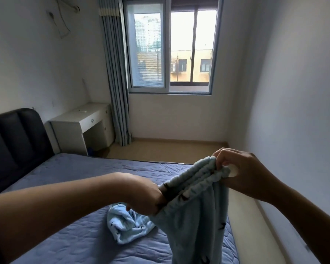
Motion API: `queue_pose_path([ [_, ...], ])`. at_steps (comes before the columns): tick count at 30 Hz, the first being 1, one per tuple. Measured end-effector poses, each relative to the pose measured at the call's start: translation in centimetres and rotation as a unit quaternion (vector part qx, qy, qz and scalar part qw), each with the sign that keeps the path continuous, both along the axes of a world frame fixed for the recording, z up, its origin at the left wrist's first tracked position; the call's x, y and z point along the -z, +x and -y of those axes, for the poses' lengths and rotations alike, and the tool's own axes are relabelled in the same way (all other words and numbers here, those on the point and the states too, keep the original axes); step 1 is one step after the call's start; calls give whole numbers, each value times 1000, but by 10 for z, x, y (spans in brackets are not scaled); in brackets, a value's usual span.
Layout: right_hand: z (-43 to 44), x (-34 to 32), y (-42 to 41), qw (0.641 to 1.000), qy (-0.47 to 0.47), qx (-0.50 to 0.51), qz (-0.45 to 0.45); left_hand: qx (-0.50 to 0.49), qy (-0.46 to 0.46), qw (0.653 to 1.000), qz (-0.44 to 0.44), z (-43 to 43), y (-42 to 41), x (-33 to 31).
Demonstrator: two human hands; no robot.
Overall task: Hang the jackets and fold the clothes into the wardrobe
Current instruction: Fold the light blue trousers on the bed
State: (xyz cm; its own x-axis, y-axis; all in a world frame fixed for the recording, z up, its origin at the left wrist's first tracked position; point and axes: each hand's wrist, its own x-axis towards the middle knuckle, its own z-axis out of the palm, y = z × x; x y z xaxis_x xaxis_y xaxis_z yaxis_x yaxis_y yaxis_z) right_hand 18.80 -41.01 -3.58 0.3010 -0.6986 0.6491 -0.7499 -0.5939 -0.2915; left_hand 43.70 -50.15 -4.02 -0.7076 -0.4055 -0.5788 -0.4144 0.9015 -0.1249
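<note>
Room: a small bedroom with pale walls, in daylight.
Window (170, 48): upper centre of the frame, sliding panes, with yellow buildings outside.
Curtain (116, 82): grey-blue and striped, hanging down the window's left side to the floor (170, 149).
Bench (82, 122): white with drawers, at left of centre in the corner, between the curtain and the headboard.
Headboard (15, 141): black and padded, at the left edge.
Bed (74, 187): covered in a blue-grey quilted sheet, filling the lower half of the frame.
In the way: the left forearm crosses the lower left and hides part of the bed. The hanging cloth hides the bed's lower right part.
Crumpled garment (126, 227): light blue fleece, lying in a heap on the bed at lower centre, with its top edge partly behind the left hand.
Pyjama trousers (194, 216): light blue fleece scattered with small dark bird-like marks, held up above the bed at lower right of centre. The legs hang down and run out of the bottom of the frame.
Waistband (194, 176): gathered and elastic, stretched on a slant between the two hands, with its right end higher.
Left hand (147, 195): its fingers are curled round the waistband's lower end.
Right hand (242, 168): its fingers and thumb pinch the waistband's upper end. A pale round thing sits by the thumb; I cannot tell what it is.
</note>
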Motion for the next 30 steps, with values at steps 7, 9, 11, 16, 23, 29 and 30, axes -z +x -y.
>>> queue_pose_path([
  [7, 1, 10, -15, 998, 35, 44, 26, 83, -127, 946, -287, 11, 14, 1],
  [9, -1, 11, -21, 996, 51, 58, 47, 92, -119, 890, -430, 14, 24, 1],
  [11, -4, 11, -27, 993, 70, 55, 81, 79, -105, 843, -522, 20, 34, -1],
  [16, 1, 0, -33, 980, 92, 68, 160, 87, -120, 840, -521, 38, 50, -18],
  [23, 10, -23, -13, 974, 58, 50, 214, 160, -243, 825, -485, 37, 38, -47],
  [29, 10, -57, -5, 998, -23, 49, -14, 184, -263, 834, -450, 44, 41, -80],
  [30, 11, -61, -6, 997, -25, 53, -52, 193, -263, 836, -441, 46, 41, -83],
])
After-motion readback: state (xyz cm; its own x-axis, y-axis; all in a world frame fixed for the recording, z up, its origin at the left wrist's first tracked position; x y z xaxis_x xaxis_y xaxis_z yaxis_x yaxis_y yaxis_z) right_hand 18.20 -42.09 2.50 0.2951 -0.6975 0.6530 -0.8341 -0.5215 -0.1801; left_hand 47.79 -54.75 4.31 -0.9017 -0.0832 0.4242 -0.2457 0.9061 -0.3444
